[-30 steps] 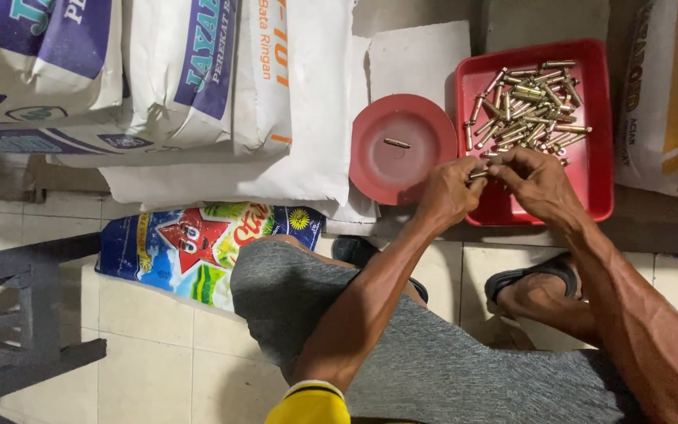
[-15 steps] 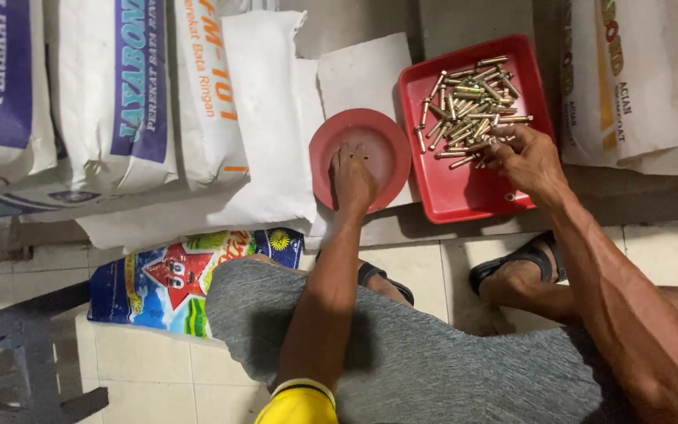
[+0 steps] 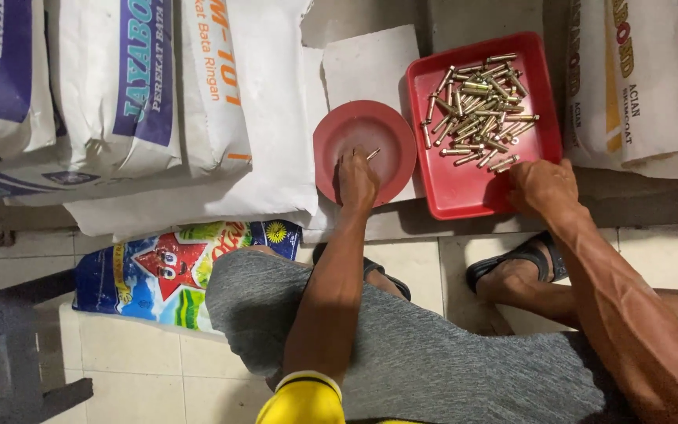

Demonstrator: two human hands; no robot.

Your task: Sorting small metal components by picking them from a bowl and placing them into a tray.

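My left hand (image 3: 357, 179) lies on the round red plate (image 3: 331, 137), and its fingertips pinch a small brass bolt (image 3: 373, 154) that sticks out toward the plate's middle. To the right stands a red rectangular tray (image 3: 464, 196) holding a pile of several brass bolts (image 3: 476, 110). At the tray's near right corner rests my right hand (image 3: 544, 188) with its fingers curled under. What it holds, if anything, is hidden. One bolt (image 3: 504, 163) lies just beside its fingertips.
White cement sacks (image 3: 158, 86) lie stacked at the left and another sack (image 3: 653, 78) at the right. A colourful plastic bag (image 3: 174, 271) lies on the tiled floor by my knee. My sandalled foot (image 3: 515, 271) is below the tray. A dark stool (image 3: 9, 345) stands at the lower left.
One second ago both hands met over the tray's near edge. My left hand then moved onto the round plate, and my right hand reached into the pile and drew back to the tray's corner.
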